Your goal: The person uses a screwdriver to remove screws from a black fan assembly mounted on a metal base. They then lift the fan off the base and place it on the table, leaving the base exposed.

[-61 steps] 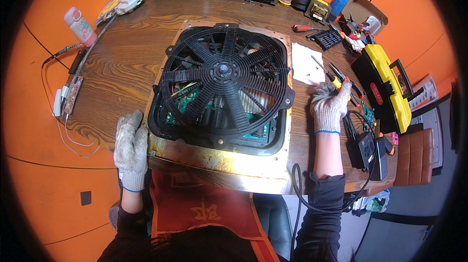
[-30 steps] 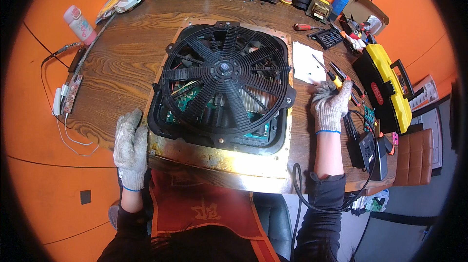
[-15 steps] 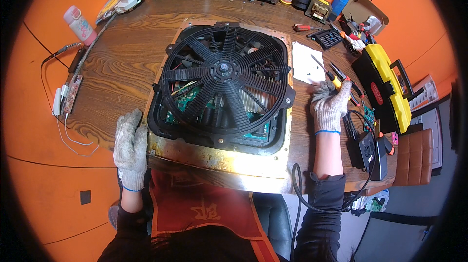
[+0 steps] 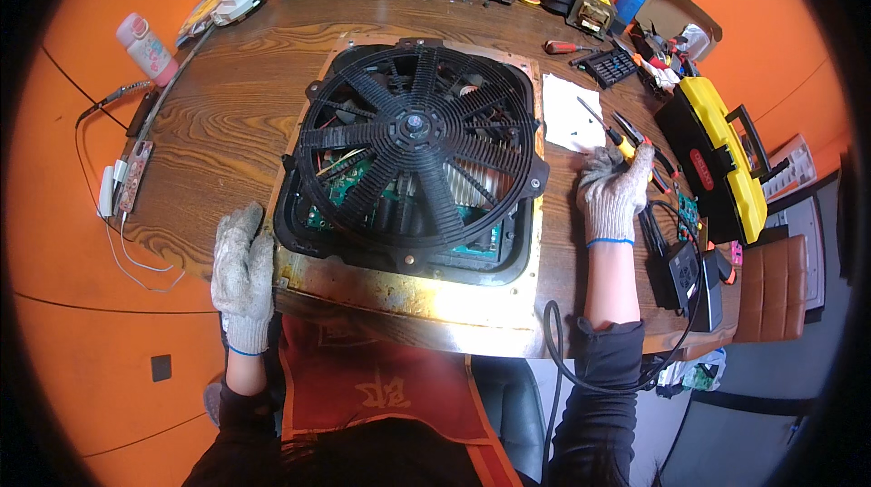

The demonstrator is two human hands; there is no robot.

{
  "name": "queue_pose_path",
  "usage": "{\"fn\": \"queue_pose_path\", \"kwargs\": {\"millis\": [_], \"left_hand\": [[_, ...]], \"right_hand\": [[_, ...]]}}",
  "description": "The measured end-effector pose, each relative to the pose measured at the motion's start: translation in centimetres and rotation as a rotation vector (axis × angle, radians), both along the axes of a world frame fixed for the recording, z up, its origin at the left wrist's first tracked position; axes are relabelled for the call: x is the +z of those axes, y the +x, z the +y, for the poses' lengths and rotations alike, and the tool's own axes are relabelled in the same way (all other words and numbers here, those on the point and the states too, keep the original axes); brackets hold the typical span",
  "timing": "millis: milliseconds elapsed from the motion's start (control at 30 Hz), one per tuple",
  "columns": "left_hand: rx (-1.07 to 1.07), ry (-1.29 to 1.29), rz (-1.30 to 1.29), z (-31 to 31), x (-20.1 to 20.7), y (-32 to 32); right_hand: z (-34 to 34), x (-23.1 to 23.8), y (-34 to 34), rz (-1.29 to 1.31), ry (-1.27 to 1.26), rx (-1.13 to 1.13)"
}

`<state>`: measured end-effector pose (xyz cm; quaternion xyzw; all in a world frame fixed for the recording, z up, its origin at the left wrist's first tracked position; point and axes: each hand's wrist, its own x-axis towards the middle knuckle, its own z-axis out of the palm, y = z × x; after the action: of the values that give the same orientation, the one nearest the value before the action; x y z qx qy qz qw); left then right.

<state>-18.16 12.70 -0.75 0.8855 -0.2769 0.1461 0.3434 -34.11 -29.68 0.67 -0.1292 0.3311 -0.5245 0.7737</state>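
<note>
A square metal-framed appliance (image 4: 363, 286) sits on the table with a round black fan (image 4: 416, 124) over it. Through the fan's grille show a green circuit board (image 4: 341, 198) and a silver finned heat sink (image 4: 481, 180). My left hand (image 4: 242, 265), in a worn white knit glove, rests against the frame's near left corner with its fingers stretched out. Right of the appliance, my gloved right hand (image 4: 617, 192) is closed round the yellow handle of a screwdriver (image 4: 622, 144). The shaft points away over a white paper sheet (image 4: 570, 111). Pliers (image 4: 632, 129) lie beside it.
A black-and-yellow toolbox (image 4: 717, 160) stands at the right, near a small black fan device (image 4: 676, 277). A black cable (image 4: 555, 342) loops by my right forearm. A red-handled screwdriver (image 4: 564, 47) lies farther back. At the left are a pink bottle (image 4: 147, 49) and a power strip (image 4: 136, 176).
The view has shifted very slightly. Both hands, the appliance and the tools keep their places.
</note>
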Motion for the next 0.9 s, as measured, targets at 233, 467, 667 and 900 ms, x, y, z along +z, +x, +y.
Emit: {"fn": "queue_pose_path", "kwargs": {"millis": [233,467,667,900], "left_hand": [[-0.021,-0.015,-0.021,0.0,-0.1,0.1],[-0.038,-0.027,-0.024,0.0,-0.1,0.1],[-0.027,-0.018,-0.038,0.0,-0.3,0.3],[-0.005,0.033,-0.051,0.1,-0.3,0.2]], "right_hand": [[0.2,-0.2,-0.3,-0.011,-0.046,0.009],[-0.1,-0.1,0.2,0.035,0.008,-0.072],[-0.3,-0.5,0.0,0.012,-0.028,-0.021],[0.7,0.6,0.1,-0.023,-0.018,-0.026]]}}
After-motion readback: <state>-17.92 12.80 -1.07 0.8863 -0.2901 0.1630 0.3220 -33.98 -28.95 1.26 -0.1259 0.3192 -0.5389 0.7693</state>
